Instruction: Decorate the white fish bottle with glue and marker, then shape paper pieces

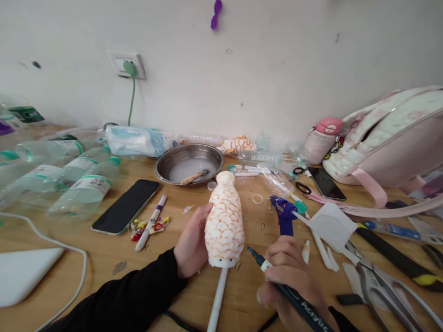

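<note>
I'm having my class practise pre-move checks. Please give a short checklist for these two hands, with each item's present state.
1. Left hand holding the scaled figure: ok.
2. Right hand gripping the marker, tip uncovered: ok.
3. Marker tip apart from the figure: ok, a gap shows.
4. Dark dots on the figure's near end dry: cannot tell.
5. Glue gun away from the right hand: not ok, it lies just beyond.
6. Glue gun cool: cannot tell.
</note>
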`<state>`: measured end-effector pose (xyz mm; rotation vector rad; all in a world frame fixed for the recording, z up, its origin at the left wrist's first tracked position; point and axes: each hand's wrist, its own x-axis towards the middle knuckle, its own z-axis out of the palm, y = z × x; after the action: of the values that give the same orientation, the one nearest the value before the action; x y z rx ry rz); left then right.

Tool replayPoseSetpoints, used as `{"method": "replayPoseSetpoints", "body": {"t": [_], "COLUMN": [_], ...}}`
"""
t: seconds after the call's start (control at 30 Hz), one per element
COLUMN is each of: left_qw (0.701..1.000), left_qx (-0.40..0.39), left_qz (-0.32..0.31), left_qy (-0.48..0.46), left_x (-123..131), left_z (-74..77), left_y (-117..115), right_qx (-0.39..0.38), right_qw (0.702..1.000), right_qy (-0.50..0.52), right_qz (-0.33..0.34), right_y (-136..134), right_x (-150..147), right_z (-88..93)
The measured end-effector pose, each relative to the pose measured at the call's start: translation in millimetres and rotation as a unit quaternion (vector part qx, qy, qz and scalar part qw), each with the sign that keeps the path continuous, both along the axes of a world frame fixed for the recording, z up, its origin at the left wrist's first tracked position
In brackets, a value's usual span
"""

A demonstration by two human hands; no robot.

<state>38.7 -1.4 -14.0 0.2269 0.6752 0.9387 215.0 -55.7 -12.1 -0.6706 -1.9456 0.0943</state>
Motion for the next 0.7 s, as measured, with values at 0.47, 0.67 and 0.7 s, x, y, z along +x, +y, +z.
{"method": "replayPoseSetpoints", "body": {"t": [0.47, 0.67, 0.7], "left_qw": [0.994, 0.992, 0.992], "left_qx": [0.075, 0.077, 0.077], "left_qz": [-0.018, -0.041, -0.040], "left_qy": [-0.081, -0.091, -0.089], "left_x": [-6.6, -7.6, -7.3], "left_z": [0.8, 0.0, 0.6], "left_y": [-0.7, -1.6, -2.4], "right_qx": [-0.072, -0.119, -0.119], "right_qw": [0.988, 0.988, 0.988], "right_qy": [0.134, 0.093, 0.101], "right_qz": [0.016, -0.021, -0.013], "right_y": [-11.8, -17.6, -16.6], "right_x": [0.9, -4.9, -5.8], "right_z": [-21.4, -17.8, -19.5]}}
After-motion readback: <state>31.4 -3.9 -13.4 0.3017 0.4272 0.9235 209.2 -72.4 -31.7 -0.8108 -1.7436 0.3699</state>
